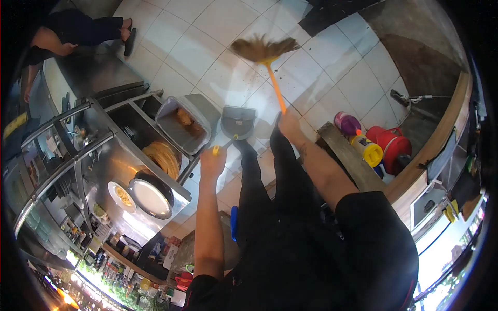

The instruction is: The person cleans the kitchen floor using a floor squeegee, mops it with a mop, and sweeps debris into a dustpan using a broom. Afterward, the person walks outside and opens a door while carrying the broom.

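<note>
My right hand [290, 126] is closed around the orange handle of a broom [264, 49], whose brown bristles spread on the tiled floor ahead of me. In my left hand [212, 160] is the yellow-tipped handle of a grey dustpan [238, 122]. The pan rests on the floor near my feet, its mouth facing away from me toward the broom. Small dark specks lie on the tiles around the bristles. The bristles and the pan are apart.
To my left, a lined bin [181, 124] stands beside a metal counter holding plates [150, 198]. On the right are a wooden ledge [350, 158], a purple bottle [347, 123], a yellow tub [367, 150] and a red container [390, 145]. Another person [78, 33] stands at the upper left.
</note>
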Demonstrator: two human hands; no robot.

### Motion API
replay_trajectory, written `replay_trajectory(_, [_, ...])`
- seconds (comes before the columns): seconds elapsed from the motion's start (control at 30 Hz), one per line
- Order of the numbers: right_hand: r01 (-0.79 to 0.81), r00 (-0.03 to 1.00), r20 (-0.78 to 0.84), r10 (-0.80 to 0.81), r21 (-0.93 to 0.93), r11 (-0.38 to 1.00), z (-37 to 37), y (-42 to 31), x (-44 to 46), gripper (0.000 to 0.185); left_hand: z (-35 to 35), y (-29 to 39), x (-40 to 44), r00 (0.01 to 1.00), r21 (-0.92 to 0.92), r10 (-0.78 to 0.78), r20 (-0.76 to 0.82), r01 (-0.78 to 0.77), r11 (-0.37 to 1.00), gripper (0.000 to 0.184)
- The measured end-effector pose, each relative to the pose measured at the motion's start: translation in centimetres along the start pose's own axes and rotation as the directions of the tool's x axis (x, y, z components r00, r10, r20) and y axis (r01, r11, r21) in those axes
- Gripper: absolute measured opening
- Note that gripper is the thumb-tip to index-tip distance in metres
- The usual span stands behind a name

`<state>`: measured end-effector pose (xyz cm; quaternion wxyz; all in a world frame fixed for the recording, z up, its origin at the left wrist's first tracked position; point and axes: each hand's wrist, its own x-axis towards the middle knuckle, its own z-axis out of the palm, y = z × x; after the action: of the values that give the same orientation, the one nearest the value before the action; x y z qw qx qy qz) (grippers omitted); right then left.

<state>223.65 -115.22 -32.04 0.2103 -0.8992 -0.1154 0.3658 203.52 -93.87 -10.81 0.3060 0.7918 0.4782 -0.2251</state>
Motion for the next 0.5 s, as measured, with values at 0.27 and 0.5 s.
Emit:
replay_trajectory(0.27, [0.065,0.974,0.225,-0.014,-0.224,0.973,-6.8,3.3,-10.2,0.045,5.1,-2.9,2.4,0.93,-0.252,-0.176,-0.324,0.095,0.963,0.03])
replay_trajectory(0.5, [0.211,0.97,-0.118,-0.212,-0.021,0.977,-15.3,6.2,-17.6,0.038,3.3,-1.1,1.7,0.953,-0.237,-0.022,-0.303,-0.053,0.97,0.028])
